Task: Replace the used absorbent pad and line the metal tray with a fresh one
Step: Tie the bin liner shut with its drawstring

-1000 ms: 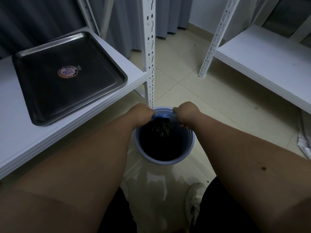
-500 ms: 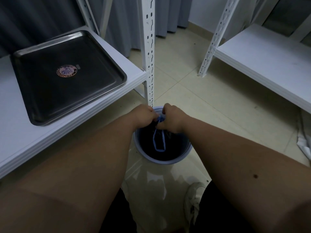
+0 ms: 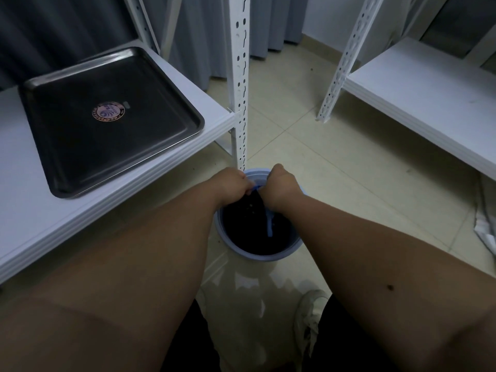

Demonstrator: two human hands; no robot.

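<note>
The metal tray (image 3: 80, 157) lies bare on the white shelf (image 3: 24, 224) at the left, with a round sticker (image 3: 108, 113) in its middle; no pad shows in it. Below, on the floor, stands a blue bin (image 3: 257, 255) lined with a black bag (image 3: 255, 206). My left hand (image 3: 232, 185) and my right hand (image 3: 280, 185) are curled close together over the bin's far rim, pinching the bag's blue drawstring (image 3: 269, 225), whose free end hangs down under my right hand. What lies inside the bag is too dark to tell.
A white perforated shelf post (image 3: 239, 76) rises just behind the bin. A second white shelf (image 3: 416, 84) stands at the right across a tiled floor. Something white lies on the floor at the right edge (image 3: 485, 226). My shoe (image 3: 308, 312) is near the bin.
My hands, apart at the bin's rim a second ago, have come together over it. The bag's mouth has gathered and the blue string now hangs as one strand.
</note>
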